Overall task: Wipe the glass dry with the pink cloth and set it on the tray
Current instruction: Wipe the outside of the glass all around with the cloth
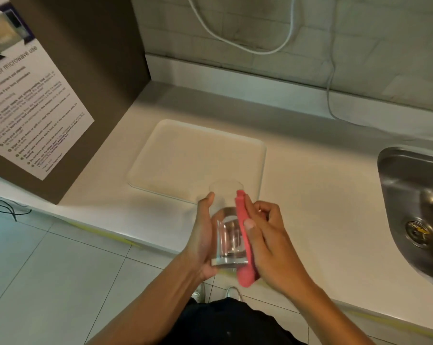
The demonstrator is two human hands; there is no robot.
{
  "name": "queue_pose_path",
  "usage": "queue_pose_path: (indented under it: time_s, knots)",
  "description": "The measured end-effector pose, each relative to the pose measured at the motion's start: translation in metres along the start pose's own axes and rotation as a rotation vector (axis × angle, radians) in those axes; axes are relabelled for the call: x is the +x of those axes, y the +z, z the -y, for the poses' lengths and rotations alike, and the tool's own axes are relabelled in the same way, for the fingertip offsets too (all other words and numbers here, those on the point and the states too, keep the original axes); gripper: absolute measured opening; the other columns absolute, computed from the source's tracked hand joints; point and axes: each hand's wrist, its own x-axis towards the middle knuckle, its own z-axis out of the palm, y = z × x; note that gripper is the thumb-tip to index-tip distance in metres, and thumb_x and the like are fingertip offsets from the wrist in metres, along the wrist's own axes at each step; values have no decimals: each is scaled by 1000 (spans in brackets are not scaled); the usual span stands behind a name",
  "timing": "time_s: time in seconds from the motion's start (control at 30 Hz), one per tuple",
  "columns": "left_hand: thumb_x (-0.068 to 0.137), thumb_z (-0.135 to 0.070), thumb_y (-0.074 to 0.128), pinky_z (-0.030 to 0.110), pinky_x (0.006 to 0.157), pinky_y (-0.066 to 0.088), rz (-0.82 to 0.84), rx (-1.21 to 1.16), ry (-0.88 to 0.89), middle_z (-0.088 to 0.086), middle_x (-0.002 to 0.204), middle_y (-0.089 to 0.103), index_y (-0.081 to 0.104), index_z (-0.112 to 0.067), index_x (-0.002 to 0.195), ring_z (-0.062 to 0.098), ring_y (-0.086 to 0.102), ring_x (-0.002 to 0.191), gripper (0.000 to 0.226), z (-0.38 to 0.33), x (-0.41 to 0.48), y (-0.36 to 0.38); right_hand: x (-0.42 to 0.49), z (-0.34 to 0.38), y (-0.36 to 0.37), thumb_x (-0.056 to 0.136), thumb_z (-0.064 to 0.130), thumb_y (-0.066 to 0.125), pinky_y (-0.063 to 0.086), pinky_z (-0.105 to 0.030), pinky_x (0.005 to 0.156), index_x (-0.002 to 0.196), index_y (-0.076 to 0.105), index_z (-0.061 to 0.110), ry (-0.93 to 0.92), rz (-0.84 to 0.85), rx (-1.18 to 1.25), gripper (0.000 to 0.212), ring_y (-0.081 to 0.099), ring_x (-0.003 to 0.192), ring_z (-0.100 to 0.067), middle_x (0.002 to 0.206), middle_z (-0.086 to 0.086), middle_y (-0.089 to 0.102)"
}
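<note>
Just above the near edge of the white surface [310,195], the left hand [203,235] cups the glass [226,227] while the right hand [267,235] pinches the pink cloth [244,235] flat against its side; the tray [185,155] lies beyond, apart from both.

One glass [226,227], one pink cloth [244,240], one tray [165,155], one sink [409,195], two hands.

A pale countertop [310,195] carries a cream tray [198,158], lying flat just beyond the hands. Right of the hands a steel sink [414,210] is set in; a white cable [335,115] seems to rest far behind.
</note>
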Motion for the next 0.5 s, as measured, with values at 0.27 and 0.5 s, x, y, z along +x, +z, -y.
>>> queue_pose_path:
  time_s: [0.27,0.5]
  knots:
    - [94,-81,46,37,64,63,100,-51,42,18,83,78,78,-7,95,33,77,72,81,-9,5,-7,-23,5,11,105,52,31,33,-8,106,154,27,52,-140,57,-124,49,34,135,-2,138,27,25]
    - [97,-77,48,44,75,65,79,-85,45,22,100,77,69,-1,137,35,77,88,88,1,7,1,21,14,-3,108,35,37,42,-17,103,156,36,35,-10,-40,-116,48,43,125,-11,130,10,33]
